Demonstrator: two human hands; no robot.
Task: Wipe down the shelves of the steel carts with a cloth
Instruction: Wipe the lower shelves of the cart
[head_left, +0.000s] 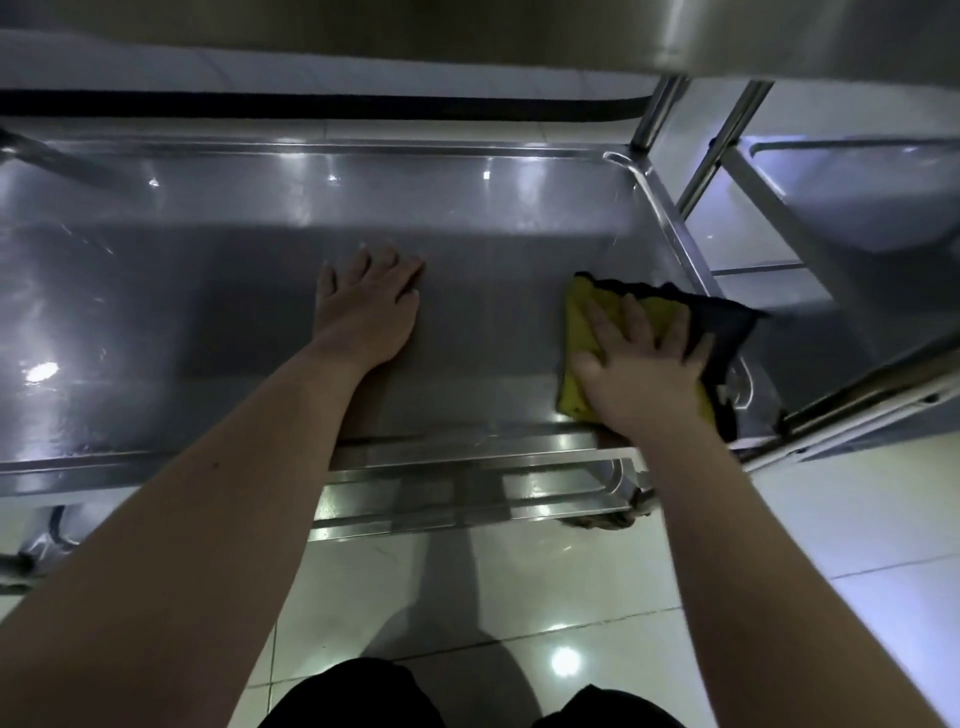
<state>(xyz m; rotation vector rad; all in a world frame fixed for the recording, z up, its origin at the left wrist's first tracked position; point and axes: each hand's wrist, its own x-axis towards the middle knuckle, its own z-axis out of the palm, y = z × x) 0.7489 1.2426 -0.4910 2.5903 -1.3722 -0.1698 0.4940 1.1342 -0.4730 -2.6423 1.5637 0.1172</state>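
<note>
A low steel cart shelf (208, 291) with a raised rim fills the middle of the view. My left hand (366, 306) lies flat on the shelf near its centre, fingers straight, holding nothing. My right hand (644, 358) presses a folded yellow and dark cloth (579, 322) flat against the shelf near its right front corner, fingers spread over it. The dark part of the cloth drapes toward the shelf's right rim.
An upper steel shelf (519, 31) overhangs the top of the view. The cart's upright posts (654, 114) stand at the right rear corner. A second steel cart (857, 208) sits to the right. A lower shelf rail (467, 499) and glossy tiled floor (779, 545) lie in front.
</note>
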